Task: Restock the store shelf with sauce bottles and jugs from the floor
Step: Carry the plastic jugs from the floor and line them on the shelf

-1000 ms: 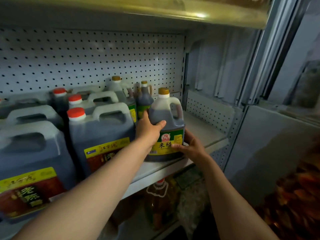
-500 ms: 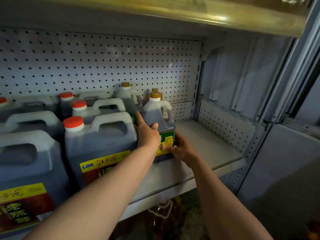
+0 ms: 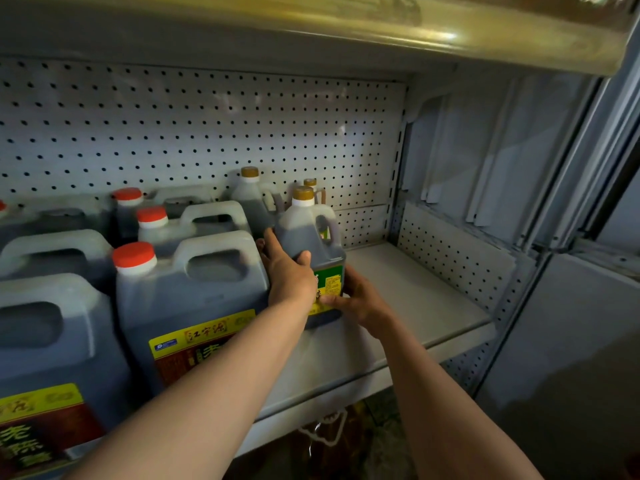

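Note:
A dark sauce bottle (image 3: 306,233) with a gold cap, side handle and green-yellow label stands on the grey shelf (image 3: 415,292). My left hand (image 3: 289,271) grips its left side, thumb across the front. My right hand (image 3: 356,299) holds its lower right side over the label. Two similar gold-capped bottles (image 3: 251,199) stand right behind it against the pegboard.
Several large dark jugs with red caps (image 3: 194,289) fill the shelf's left part, right beside the held bottle. A perforated back panel (image 3: 207,133) and side panel (image 3: 450,261) close the shelf in. Another shelf (image 3: 381,26) hangs overhead. A bottle (image 3: 329,441) shows below the shelf.
Both hands have pushed the bottle from the shelf's front edge back toward the pegboard, close to the two gold-capped bottles. The view has moved nearer the shelf.

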A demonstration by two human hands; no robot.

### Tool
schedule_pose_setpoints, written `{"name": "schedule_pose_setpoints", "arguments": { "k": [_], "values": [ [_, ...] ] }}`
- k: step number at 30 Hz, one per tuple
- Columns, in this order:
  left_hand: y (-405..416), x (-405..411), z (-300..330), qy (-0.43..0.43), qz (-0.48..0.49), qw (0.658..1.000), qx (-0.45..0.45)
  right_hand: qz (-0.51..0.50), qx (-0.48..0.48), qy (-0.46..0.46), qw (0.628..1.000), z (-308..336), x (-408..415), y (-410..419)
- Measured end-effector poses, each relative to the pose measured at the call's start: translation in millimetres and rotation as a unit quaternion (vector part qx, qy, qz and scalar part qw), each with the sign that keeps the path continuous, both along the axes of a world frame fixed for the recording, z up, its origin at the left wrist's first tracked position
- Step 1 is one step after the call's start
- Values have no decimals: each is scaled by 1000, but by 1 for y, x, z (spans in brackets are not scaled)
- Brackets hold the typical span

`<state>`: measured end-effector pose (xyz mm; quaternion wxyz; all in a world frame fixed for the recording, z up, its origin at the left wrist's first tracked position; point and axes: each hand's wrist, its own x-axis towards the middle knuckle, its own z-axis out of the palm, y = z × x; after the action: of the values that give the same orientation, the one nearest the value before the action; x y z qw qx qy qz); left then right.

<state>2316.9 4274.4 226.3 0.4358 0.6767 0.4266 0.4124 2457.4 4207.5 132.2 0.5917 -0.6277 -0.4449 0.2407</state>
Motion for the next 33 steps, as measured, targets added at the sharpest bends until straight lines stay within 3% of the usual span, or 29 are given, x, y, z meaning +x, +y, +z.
{"name": "schedule_pose_setpoints", "arguments": {
  "k": [11,15,18,23,33],
  "values": [
    [-7,4,4,-6,28,999,-17,-24,-32,-23,999,-2,-2,-2],
    [-40,6,18,65,45,996,37,-44,-55,-43,997,6,-15,-8],
    [-60,3,25,95,-2,993,77,-59,-93,-58,992,15,-24,-22],
    [-51,-20,9,69,-73,994,42,-134,-126,-6,983,27,-46,-67],
    [-69,-112,-16,70,-284,956,3,-298,-144,-62,942,58,-155,-157]
  ]
}}
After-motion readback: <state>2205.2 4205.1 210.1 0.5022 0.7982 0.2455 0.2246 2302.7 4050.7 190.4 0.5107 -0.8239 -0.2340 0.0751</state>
